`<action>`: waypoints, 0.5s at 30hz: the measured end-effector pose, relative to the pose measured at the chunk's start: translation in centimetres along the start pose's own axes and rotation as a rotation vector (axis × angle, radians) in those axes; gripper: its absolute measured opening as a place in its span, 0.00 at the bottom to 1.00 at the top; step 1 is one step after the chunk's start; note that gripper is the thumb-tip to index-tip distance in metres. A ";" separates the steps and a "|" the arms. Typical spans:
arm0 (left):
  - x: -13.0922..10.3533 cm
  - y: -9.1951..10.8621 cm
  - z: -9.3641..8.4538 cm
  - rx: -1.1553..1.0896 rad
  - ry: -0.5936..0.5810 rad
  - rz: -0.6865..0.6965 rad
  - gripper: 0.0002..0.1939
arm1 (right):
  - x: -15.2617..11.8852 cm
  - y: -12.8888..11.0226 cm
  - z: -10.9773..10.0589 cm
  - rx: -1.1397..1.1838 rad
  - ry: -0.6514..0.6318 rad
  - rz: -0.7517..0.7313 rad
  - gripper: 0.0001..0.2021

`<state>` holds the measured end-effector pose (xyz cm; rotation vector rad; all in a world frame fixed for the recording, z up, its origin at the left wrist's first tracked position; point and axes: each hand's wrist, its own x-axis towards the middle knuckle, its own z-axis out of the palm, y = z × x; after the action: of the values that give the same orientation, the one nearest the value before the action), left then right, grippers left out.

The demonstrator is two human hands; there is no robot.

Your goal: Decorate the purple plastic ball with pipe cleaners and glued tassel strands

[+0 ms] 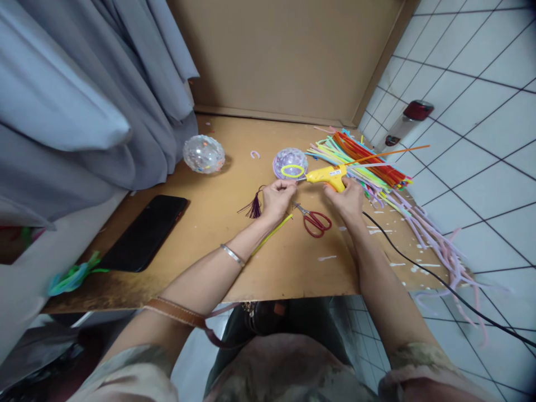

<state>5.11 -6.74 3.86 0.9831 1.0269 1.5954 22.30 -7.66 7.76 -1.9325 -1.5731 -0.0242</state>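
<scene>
My right hand grips a yellow glue gun whose nozzle points left. My left hand has its fingers pinched close to that nozzle, on a yellow ring lying against a clear ball with purple trim. Just left of my left hand is a dark purple tassel. Red-handled scissors lie between my hands, near the tabletop's middle. A yellow-green pipe cleaner runs beside my left forearm.
A second clear ball rests at the back left, above a black phone. Colourful pipe cleaners are heaped at the right. The glue gun's black cord trails off right. Grey curtains hang at the left.
</scene>
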 end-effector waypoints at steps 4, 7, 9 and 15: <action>0.0 0.0 -0.1 0.000 -0.011 0.006 0.03 | -0.1 -0.1 0.0 -0.015 -0.008 -0.010 0.12; 0.0 -0.1 0.0 0.008 -0.016 -0.002 0.04 | -0.2 0.0 0.1 -0.020 0.002 -0.007 0.11; 0.0 -0.2 0.0 0.003 -0.015 -0.007 0.04 | -0.2 0.1 0.1 -0.034 0.008 -0.010 0.11; 0.2 -0.4 0.0 -0.011 -0.010 -0.032 0.01 | 0.0 0.4 0.1 -0.043 0.016 0.004 0.11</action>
<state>5.16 -6.48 3.48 0.9622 1.0216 1.5669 22.59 -7.70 7.54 -1.9645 -1.5701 -0.0720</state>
